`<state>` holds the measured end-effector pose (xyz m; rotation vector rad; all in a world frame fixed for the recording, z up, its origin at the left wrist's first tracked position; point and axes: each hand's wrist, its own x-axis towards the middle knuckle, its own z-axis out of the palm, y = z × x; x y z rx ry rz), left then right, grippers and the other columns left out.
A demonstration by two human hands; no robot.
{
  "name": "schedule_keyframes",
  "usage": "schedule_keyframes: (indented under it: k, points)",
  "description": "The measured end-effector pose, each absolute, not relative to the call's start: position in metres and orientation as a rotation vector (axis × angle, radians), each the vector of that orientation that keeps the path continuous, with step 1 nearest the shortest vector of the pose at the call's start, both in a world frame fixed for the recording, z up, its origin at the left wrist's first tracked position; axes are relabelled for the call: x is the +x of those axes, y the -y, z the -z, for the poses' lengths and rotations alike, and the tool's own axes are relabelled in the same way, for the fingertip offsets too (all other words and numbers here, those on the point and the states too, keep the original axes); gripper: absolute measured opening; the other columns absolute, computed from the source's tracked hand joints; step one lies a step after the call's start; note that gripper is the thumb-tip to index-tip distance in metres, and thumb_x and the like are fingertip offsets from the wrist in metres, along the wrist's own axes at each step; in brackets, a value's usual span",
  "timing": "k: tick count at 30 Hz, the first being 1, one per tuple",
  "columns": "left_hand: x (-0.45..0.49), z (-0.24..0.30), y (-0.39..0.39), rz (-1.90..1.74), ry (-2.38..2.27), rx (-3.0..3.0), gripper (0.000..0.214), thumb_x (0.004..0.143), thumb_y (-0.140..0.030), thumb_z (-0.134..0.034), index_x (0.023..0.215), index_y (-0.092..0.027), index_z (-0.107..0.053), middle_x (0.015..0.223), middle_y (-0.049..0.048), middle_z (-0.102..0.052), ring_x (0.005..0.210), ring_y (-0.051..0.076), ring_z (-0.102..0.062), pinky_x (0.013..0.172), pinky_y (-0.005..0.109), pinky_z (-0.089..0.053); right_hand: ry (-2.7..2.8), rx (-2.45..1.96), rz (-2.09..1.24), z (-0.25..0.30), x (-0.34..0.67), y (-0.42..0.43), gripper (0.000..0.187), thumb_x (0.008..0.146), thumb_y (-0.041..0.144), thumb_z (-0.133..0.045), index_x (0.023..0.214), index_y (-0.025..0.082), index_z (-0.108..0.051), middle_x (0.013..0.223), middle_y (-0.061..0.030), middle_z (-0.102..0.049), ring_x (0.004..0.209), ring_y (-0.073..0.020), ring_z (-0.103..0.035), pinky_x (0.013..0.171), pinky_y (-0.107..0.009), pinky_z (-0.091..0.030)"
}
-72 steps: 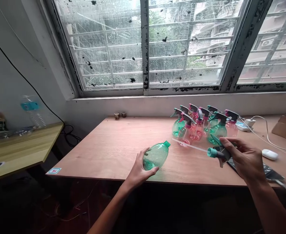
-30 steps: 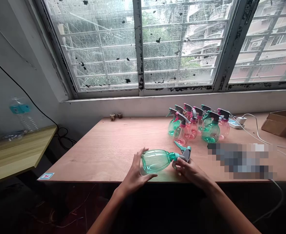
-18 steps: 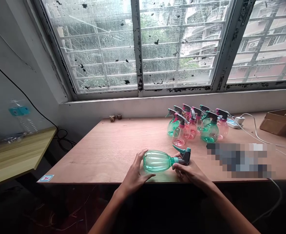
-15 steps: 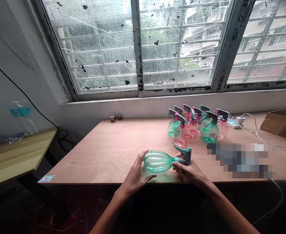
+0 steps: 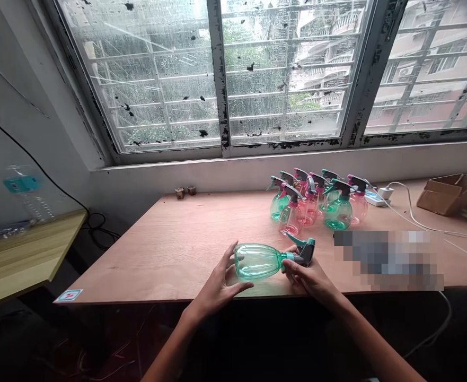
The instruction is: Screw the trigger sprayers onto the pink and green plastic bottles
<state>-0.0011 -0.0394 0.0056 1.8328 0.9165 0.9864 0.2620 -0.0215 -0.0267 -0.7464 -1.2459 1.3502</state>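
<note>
While I watch from the remote end of the rig, the green spray bottle lies on its side on the plywood table, close to the front edge, with its sprayer head to the right. The left hand is half open, its fingers spread and cupped around the bottle's belly. The right hand is more closed, its fingers curled in at the neck just below the sprayer head; I cannot tell how firm that grip is.

Nine standing spray bottles, pink and green, are packed too tightly for me to split by colour. They stand just beyond the sprayer head, toward the window. Two small brown cubes sit by the wall, and a power strip and a cardboard box lie farther right. A pixelated patch hides whatever lies right of the hands. To the left, the plywood runs well past the left hand to a corner sticker.
</note>
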Motion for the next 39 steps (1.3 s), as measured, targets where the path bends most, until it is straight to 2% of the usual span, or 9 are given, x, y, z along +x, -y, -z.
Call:
schedule_keyframes:
  k: [4,9,12,19,25,29,34,37,39]
  points:
    - [-0.003,-0.002,0.039,-0.966,-0.887,1.742,0.101,0.080,-0.033,-0.078,0.155,-0.034,-0.009,0.153,0.0139,-0.038,0.134,0.030,-0.050,0.111,0.049,-0.043,1.247,-0.750,-1.344,0.029,0.263,0.021,0.032,0.082,0.039,-0.077,0.094,0.022,-0.054,0.066,0.0019,-0.066,0.045,-0.0099,-0.047,0.045,-0.024,-0.037]
    - [-0.006,-0.005,0.037,-0.958,-0.868,1.688,0.069,0.090,-0.038,-0.066,0.149,-0.027,-0.033,0.143,0.0129,-0.051,0.131,0.031,-0.051,0.111,0.052,-0.042,1.258,-0.760,-1.359,0.029,0.263,0.022,0.035,0.080,0.040,-0.079,0.093,0.022,-0.053,0.065,0.0015,-0.066,0.045,-0.0114,-0.049,0.044,-0.025,-0.037]
    - [-0.004,-0.009,0.039,-0.944,-0.846,1.674,0.077,0.086,-0.034,-0.071,0.151,-0.030,-0.029,0.144,0.0123,-0.051,0.131,0.030,-0.052,0.111,0.051,-0.041,1.252,-0.764,-1.349,0.028,0.263,0.022,0.034,0.081,0.041,-0.078,0.091,0.023,-0.052,0.065,0.0032,-0.064,0.044,-0.0104,-0.047,0.044,-0.024,-0.035]
    - [-0.006,-0.008,0.041,-0.928,-0.842,1.644,0.094,0.080,-0.032,-0.078,0.153,-0.035,-0.020,0.159,0.0135,-0.030,0.130,0.033,-0.054,0.108,0.052,-0.044,1.272,-0.786,-1.345,0.029,0.266,0.022,0.035,0.081,0.047,-0.076,0.093,0.022,-0.055,0.066,0.0018,-0.065,0.042,-0.0102,-0.045,0.042,-0.024,-0.030]
    - [-0.008,-0.008,0.037,-0.917,-0.820,1.646,0.078,0.087,-0.037,-0.069,0.153,-0.028,-0.027,0.148,0.0118,-0.048,0.131,0.030,-0.052,0.112,0.051,-0.040,1.239,-0.785,-1.393,0.029,0.264,0.023,0.042,0.077,0.054,-0.076,0.094,0.021,-0.056,0.063,0.0019,-0.064,0.041,-0.0107,-0.048,0.040,-0.023,-0.031]
    - [-0.008,-0.010,0.039,-0.902,-0.779,1.631,0.089,0.084,-0.031,-0.073,0.154,-0.034,-0.019,0.151,0.0113,-0.045,0.130,0.030,-0.053,0.111,0.051,-0.041,1.198,-0.808,-1.405,0.027,0.263,0.023,0.039,0.074,0.048,-0.081,0.091,0.022,-0.058,0.064,0.0031,-0.063,0.040,-0.0088,-0.045,0.037,-0.021,-0.028]
    - [-0.010,-0.009,0.041,-0.909,-0.769,1.623,0.091,0.085,-0.032,-0.072,0.155,-0.036,-0.014,0.158,0.0112,-0.034,0.138,0.031,-0.045,0.115,0.052,-0.035,1.198,-0.817,-1.391,0.029,0.262,0.021,0.036,0.072,0.044,-0.084,0.089,0.022,-0.061,0.061,0.0031,-0.062,0.040,-0.0094,-0.047,0.037,-0.021,-0.031]
    - [-0.012,-0.007,0.039,-0.921,-0.794,1.623,0.090,0.083,-0.039,-0.073,0.155,-0.034,-0.018,0.161,0.0115,-0.029,0.142,0.034,-0.039,0.115,0.052,-0.035,1.210,-0.816,-1.394,0.028,0.260,0.022,0.034,0.073,0.041,-0.083,0.089,0.021,-0.062,0.060,0.0033,-0.063,0.038,-0.0082,-0.045,0.035,-0.020,-0.032]
    - [-0.012,-0.007,0.037,-0.929,-0.804,1.627,0.084,0.085,-0.044,-0.071,0.153,-0.030,-0.025,0.157,0.0123,-0.036,0.143,0.035,-0.037,0.115,0.052,-0.035,1.220,-0.810,-1.402,0.026,0.258,0.024,0.033,0.073,0.040,-0.083,0.091,0.021,-0.062,0.060,0.0028,-0.064,0.039,-0.0077,-0.044,0.035,-0.020,-0.034]
